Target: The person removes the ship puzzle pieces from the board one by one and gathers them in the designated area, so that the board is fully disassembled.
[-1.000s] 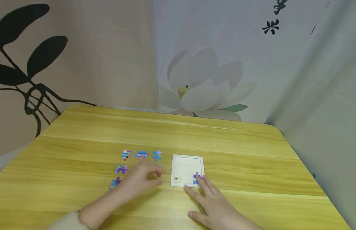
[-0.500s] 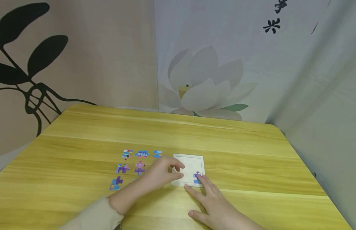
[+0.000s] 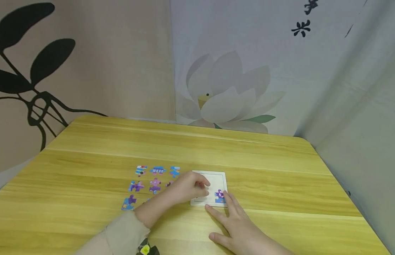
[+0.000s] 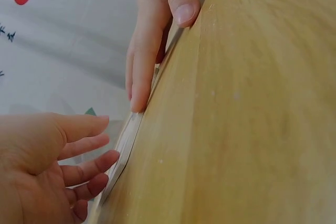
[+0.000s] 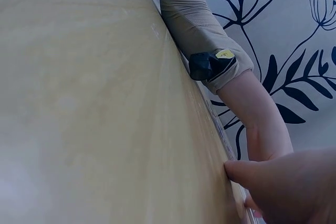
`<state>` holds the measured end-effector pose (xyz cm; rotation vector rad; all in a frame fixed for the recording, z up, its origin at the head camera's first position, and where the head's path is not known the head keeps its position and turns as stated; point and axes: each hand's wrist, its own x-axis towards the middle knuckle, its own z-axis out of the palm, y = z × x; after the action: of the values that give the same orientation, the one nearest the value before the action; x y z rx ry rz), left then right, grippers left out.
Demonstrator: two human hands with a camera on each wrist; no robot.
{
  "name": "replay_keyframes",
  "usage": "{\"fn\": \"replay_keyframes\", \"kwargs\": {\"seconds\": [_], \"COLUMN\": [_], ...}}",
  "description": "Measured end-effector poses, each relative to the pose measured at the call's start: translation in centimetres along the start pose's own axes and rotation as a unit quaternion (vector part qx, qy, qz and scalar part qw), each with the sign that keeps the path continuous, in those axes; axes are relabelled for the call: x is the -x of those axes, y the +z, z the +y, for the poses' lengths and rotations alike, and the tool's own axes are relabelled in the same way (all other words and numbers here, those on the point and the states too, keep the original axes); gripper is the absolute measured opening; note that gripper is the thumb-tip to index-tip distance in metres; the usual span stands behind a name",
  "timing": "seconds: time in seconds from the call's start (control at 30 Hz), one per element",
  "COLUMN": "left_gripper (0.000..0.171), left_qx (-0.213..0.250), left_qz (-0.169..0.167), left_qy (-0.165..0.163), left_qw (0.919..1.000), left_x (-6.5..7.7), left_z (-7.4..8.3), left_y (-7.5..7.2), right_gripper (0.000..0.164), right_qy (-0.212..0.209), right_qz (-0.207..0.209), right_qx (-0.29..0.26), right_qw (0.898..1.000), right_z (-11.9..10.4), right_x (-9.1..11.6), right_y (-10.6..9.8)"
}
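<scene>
A shallow white puzzle tray (image 3: 211,174) lies on the table, with one purple and blue puzzle piece (image 3: 220,196) in its lower right corner. Over the tray's left side hovers my left hand (image 3: 188,186), fingers loosely bent and thumb apart. The left wrist view shows no piece between the left hand's (image 4: 42,166) thumb and fingers. My right hand (image 3: 237,223) has its fingers spread, the fingertips at the tray's lower right edge beside the piece. In the right wrist view only part of the right hand (image 5: 299,187) shows.
Several loose puzzle pieces lie in rows left of the tray, among them a striped one (image 3: 141,170), a blue one (image 3: 157,170) and a purple one (image 3: 129,203). My left forearm partly covers some. Wooden table (image 3: 264,166) surrounds them; a printed curtain (image 3: 137,63) hangs behind.
My left hand has moved right, from beside the loose pieces to over the tray. A right fingertip has slipped off the piece toward the tray's right edge, exposing more of the piece.
</scene>
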<state>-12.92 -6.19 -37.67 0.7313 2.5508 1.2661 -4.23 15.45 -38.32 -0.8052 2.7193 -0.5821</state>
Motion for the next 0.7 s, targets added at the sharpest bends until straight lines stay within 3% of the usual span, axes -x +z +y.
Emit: {"fn": "replay_keyframes", "kwargs": {"seconds": [0.37,0.7], "left_gripper": [0.020,0.018], "left_qx": [-0.001,-0.004], "left_qz": [-0.001,0.011], "left_qy": [-0.004,0.010], "left_qw": [1.0000,0.9999], "left_x": [-0.3,-1.1], "left_z": [0.3,0.9], "left_y": [0.1,0.9], "right_gripper": [0.066,0.068], "right_qy": [-0.016,-0.029], "right_qz": [0.022,0.016], "right_qx": [0.006,0.015], "right_qw": [1.000,0.999], "right_z": [1.1,1.9], "right_x": [1.0,1.5], "right_y": [-0.3,-0.7]}}
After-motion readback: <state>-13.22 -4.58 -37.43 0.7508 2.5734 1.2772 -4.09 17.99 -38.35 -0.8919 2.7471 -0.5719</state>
